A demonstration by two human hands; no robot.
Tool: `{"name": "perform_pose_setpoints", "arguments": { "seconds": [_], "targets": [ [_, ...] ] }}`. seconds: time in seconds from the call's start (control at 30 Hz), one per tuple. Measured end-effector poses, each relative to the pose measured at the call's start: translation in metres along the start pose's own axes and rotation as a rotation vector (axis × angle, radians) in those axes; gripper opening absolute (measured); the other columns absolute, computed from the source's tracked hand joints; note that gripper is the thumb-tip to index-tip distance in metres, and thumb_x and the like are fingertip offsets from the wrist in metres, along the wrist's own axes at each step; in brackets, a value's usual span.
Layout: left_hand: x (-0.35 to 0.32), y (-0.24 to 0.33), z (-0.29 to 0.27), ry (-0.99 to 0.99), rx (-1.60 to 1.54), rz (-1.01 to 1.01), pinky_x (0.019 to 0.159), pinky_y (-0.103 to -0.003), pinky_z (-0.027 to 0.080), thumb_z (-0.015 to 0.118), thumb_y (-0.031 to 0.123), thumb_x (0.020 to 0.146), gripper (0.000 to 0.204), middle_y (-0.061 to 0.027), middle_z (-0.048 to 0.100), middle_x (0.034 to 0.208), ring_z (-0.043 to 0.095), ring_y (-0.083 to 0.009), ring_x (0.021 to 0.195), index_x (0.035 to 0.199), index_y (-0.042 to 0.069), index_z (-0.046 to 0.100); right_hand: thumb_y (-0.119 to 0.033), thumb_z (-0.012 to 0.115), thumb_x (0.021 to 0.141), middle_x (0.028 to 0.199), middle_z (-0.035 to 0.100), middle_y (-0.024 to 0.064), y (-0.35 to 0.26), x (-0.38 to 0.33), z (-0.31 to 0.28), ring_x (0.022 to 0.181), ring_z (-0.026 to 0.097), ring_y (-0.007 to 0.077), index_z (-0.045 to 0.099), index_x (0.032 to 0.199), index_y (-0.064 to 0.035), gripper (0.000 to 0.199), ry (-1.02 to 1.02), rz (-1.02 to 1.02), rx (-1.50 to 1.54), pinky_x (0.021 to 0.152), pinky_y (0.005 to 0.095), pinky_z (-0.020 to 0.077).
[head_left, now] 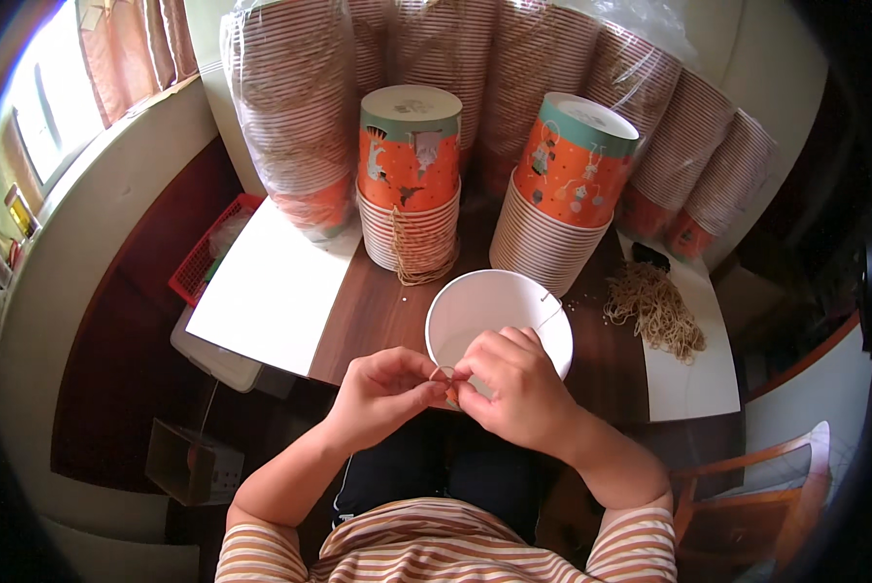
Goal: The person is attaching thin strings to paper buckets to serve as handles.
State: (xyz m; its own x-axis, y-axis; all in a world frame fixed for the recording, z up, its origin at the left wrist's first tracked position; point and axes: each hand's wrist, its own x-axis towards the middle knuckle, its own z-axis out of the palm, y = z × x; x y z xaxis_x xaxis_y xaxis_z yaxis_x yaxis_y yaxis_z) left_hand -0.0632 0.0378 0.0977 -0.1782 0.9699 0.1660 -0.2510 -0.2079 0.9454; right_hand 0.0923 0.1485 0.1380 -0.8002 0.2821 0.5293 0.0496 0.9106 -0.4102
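A paper bucket (470,306) stands at the table's near edge, its white inside facing up. At its near rim my left hand (379,391) is closed, thumb and fingers pinching a thin tan cord (443,370). My right hand (515,381) lies over the bucket's near right side, its fingertips closed on the same cord, close to the left ones. A bit of the orange outer wall shows under the fingertips. On the far right rim, a cord end (547,297) passes through the wall. Whether the cord is knotted at the near rim is hidden by my fingers.
Behind stand two stacks of upside-down orange and green buckets, left (409,185) and right (562,194); a cord bundle (418,248) hangs on the left one. Plastic-wrapped stacks (290,107) line the wall. A cord heap (657,309) lies right. A wooden chair (795,505) stands lower right.
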Motion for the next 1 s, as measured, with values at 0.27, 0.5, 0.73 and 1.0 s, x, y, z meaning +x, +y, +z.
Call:
{"name": "perform_pose_setpoints", "arguments": {
  "seconds": [0.27,0.5,0.73,1.0],
  "targets": [
    [-0.020,0.003,0.009,0.203,0.929,0.515,0.064,-0.024,0.050,0.068,-0.004,0.074,0.013,-0.0075,0.067,0.081,0.064,-0.0118,0.073,0.083,0.003,0.062,0.002,0.068,0.069,0.071,0.053,0.0068,-0.046,-0.032,0.012,0.054,0.057,0.0241,0.057,0.080,-0.0044,0.017,0.101,0.124,-0.142,0.049,0.0323,0.0472],
    [-0.023,-0.029,0.000,0.189,-0.218,-0.040,0.074,-0.028,0.054,0.062,-0.001,0.085,0.007,-0.0095,0.065,0.088,0.064,-0.0153,0.079,0.091,-0.002,0.060,-0.001,0.068,0.070,0.075,0.058,0.0056,-0.046,-0.056,0.056,0.054,0.057,0.0227,0.061,0.089,-0.0054,0.021,0.311,0.187,-0.359,0.050,0.0332,0.0469],
    [-0.024,-0.034,0.002,0.177,-0.506,-0.183,0.073,-0.029,0.054,0.061,0.000,0.085,0.008,-0.0102,0.064,0.090,0.065,-0.0180,0.080,0.093,0.000,0.059,0.002,0.065,0.076,0.075,0.061,0.0098,-0.032,-0.049,0.078,0.061,0.062,0.0271,0.062,0.088,-0.0018,0.013,0.457,0.281,-0.234,0.052,0.0336,0.0496],
    [-0.027,-0.032,-0.004,0.216,-0.582,-0.240,0.069,-0.027,0.053,0.061,0.000,0.085,0.007,-0.0106,0.064,0.088,0.065,-0.0186,0.078,0.091,0.002,0.057,-0.003,0.060,0.084,0.083,0.066,0.0113,-0.021,-0.042,0.086,0.075,0.065,0.0198,0.064,0.093,0.0005,0.010,0.354,0.608,0.644,0.067,0.0277,0.0504]
  ]
}}
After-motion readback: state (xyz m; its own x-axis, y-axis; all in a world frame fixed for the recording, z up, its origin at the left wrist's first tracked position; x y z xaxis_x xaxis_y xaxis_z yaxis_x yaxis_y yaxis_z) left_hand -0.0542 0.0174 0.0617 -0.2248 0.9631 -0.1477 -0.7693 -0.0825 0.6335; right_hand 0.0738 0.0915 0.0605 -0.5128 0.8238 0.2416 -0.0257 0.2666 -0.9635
